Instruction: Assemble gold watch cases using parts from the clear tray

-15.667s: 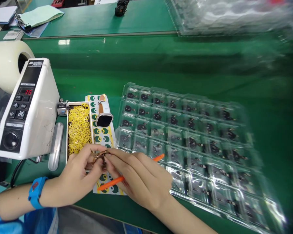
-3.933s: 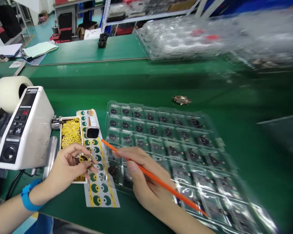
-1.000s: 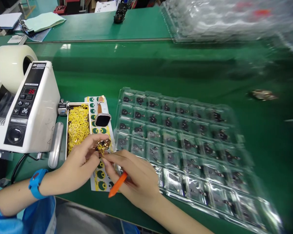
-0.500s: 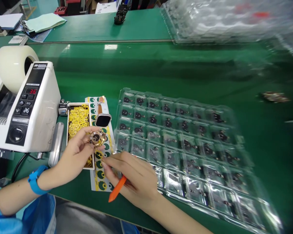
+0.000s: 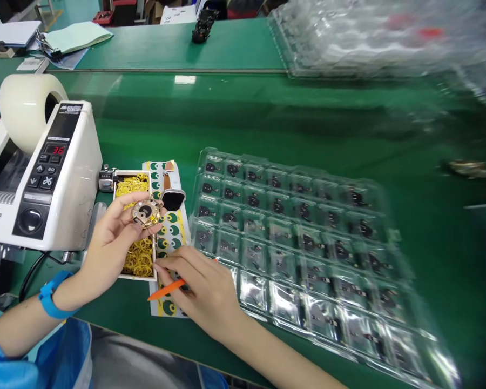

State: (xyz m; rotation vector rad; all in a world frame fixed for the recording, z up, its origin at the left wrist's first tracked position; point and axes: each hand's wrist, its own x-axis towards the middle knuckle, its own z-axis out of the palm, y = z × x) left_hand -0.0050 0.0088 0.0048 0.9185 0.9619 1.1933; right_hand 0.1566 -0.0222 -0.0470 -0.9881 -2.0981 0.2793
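Note:
A round gold-coloured part with a dark centre (image 5: 146, 213) is gripped by my left hand (image 5: 112, 246), above a narrow white box (image 5: 154, 270) of yellow rings (image 5: 137, 258). My right hand (image 5: 204, 289) is closed around an orange pointed tool (image 5: 168, 289), its thumb and index finger pinched at the box's right edge. Whether anything small sits between those fingertips is too small to tell. Beneath and beside the box lies a sheet of green and yellow stickers (image 5: 172, 232). On the sheet rests a smartwatch (image 5: 173, 200).
To the left stands a white tape dispenser (image 5: 75, 178). A clear tray (image 5: 281, 232) with small black parts covers the right side. Stacked clear trays (image 5: 364, 43) are at the back right, papers (image 5: 75, 39) at the back left. A metallic part (image 5: 470, 168) lies far right.
My left hand has lifted the round part a little up and left, and its face shows more. My right hand has moved left to the box edge, with the orange tool swung flatter.

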